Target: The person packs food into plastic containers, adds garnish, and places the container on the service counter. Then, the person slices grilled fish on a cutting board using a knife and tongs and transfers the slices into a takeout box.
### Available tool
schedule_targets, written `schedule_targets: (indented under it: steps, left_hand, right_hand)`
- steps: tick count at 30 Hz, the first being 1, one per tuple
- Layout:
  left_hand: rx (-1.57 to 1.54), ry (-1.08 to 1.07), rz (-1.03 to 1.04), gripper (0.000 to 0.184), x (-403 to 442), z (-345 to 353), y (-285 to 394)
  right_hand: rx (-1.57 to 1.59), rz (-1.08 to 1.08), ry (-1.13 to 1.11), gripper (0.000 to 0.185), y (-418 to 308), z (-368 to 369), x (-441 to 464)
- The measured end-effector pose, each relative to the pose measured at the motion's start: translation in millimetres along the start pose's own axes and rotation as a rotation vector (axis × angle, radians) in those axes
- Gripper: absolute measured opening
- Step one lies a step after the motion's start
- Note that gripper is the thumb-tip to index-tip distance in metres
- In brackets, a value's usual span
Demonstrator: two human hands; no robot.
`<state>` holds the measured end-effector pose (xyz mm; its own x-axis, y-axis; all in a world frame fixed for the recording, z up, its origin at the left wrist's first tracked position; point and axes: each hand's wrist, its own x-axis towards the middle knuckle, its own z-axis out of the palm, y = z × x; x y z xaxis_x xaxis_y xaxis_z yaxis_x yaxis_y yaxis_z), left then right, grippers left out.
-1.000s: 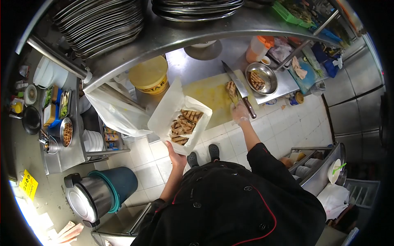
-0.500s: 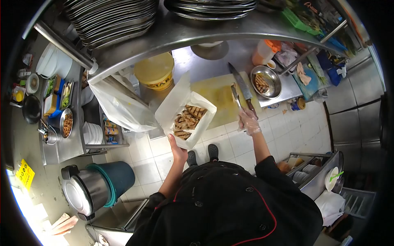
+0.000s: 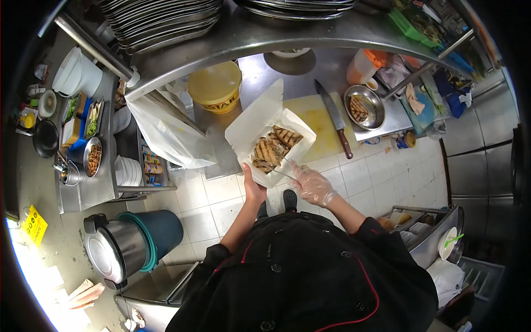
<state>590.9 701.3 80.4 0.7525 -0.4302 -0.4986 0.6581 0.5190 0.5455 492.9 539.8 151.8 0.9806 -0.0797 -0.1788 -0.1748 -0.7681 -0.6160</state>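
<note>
My bare left hand (image 3: 254, 191) grips a lidded white takeout box (image 3: 246, 130) by its near side, thumb on the wall. The lid stands open. Inside lie several pieces of grilled meat (image 3: 270, 150) with dark char stripes. In a clear plastic glove, my right hand (image 3: 314, 187) is closed around metal tongs (image 3: 284, 175). Their tips reach into the box at the meat, partly hidden there. Beyond the box, a knife (image 3: 330, 108) with a brown handle lies on a yellowed cutting board (image 3: 298, 106). To its right, a steel bowl (image 3: 378, 109) contains more grilled meat (image 3: 358, 109).
A yellow bucket (image 3: 214, 88) stands on the steel counter beside a hanging white plastic bag (image 3: 171, 138). Overhead, a steel shelf (image 3: 265, 48) carries stacked metal plates. An orange-lidded container (image 3: 362, 66) stands behind the bowl. A large cooker (image 3: 113, 252) sits at lower left.
My right hand has brought the tongs left from over the cutting board to the meat in the box. The box appears further right and slightly turned; the camera view shifted a little.
</note>
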Motion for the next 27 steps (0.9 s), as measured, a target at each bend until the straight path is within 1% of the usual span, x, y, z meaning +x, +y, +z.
schedule_targets:
  steps: [2, 5, 8, 10, 11, 14, 15, 16, 18, 19, 20, 21, 22, 24, 25, 26, 27]
  left_hand:
    - [0.006, -0.002, 0.013, 0.068, -1.1, 4.5, 2.9]
    - [-0.007, -0.007, 0.012, 0.069, -3.3, 4.2, 3.4]
    - [-0.004, -0.028, 0.025, 0.069, -4.0, 9.3, 7.7]
    - [0.021, -0.067, 0.051, 0.07, -1.9, 8.6, 5.6]
    - [0.027, -0.087, 0.033, 0.069, -2.0, 9.9, 5.7]
    - [0.011, -0.17, -0.054, 0.069, -0.5, 14.2, 5.1]
    - [0.028, -0.155, -0.098, 0.068, -2.4, 16.6, 5.5]
    - [0.061, -0.133, -0.134, 0.068, 0.9, 12.4, 2.0]
    - [0.129, -0.291, -0.186, 0.074, 4.8, 11.5, -1.2]
    - [0.172, -0.294, -0.224, 0.074, 4.6, 17.8, -4.0]
    - [0.224, -0.297, -0.263, 0.074, 3.4, 23.2, -5.9]
    - [0.239, -0.285, -0.341, 0.071, 8.5, 21.8, -11.7]
    - [0.254, -0.355, -0.373, 0.071, 10.0, 23.7, -18.6]
    - [0.339, -0.354, -0.529, 0.071, 12.7, 27.7, -31.4]
    - [0.358, -0.432, -0.608, 0.07, 21.7, 19.5, -43.0]
    - [0.492, -0.542, -0.555, 0.068, 14.0, 34.0, -47.9]
    - [0.484, -0.585, -0.658, 0.064, 26.0, 22.2, -61.3]
  right_hand:
    - [-0.035, 0.067, -0.055, 0.052, -13.1, -11.1, -5.0]
    - [-0.051, -0.004, -0.029, 0.052, -7.0, -41.9, -18.6]
    - [0.025, -0.111, 0.123, 0.049, 1.5, -83.5, -34.0]
    - [0.119, 0.082, 0.192, 0.043, 6.6, -110.4, -44.0]
    - [0.168, 0.186, 0.229, 0.04, 11.2, -117.3, -51.5]
    - [0.27, 0.271, 0.554, 0.03, 42.4, -107.7, -69.9]
    - [0.393, 0.368, 0.6, 0.026, 40.8, -106.8, -77.7]
    - [0.481, 0.396, 0.675, 0.025, 55.7, -91.6, -83.4]
    - [0.653, 0.443, 0.86, 0.024, 98.1, -50.1, -92.3]
    - [0.647, 0.53, 0.843, 0.025, 86.4, -54.5, -101.2]
    - [0.647, 0.629, 0.872, 0.024, 101.7, -38.6, -109.0]
    - [0.747, 0.738, 0.873, 0.024, 99.1, -37.0, -117.3]
    - [0.855, 0.841, 0.869, 0.024, 94.0, -34.8, -127.1]
    - [0.72, 0.933, 1.041, 0.024, 100.0, -8.2, -147.7]
    - [0.649, 0.98, 1.12, 0.024, 99.9, 4.8, -156.4]
    - [0.622, 0.966, 1.23, 0.023, 93.6, 14.8, -166.1]
    - [0.591, 0.963, 1.34, 0.023, 84.6, 27.1, -178.1]
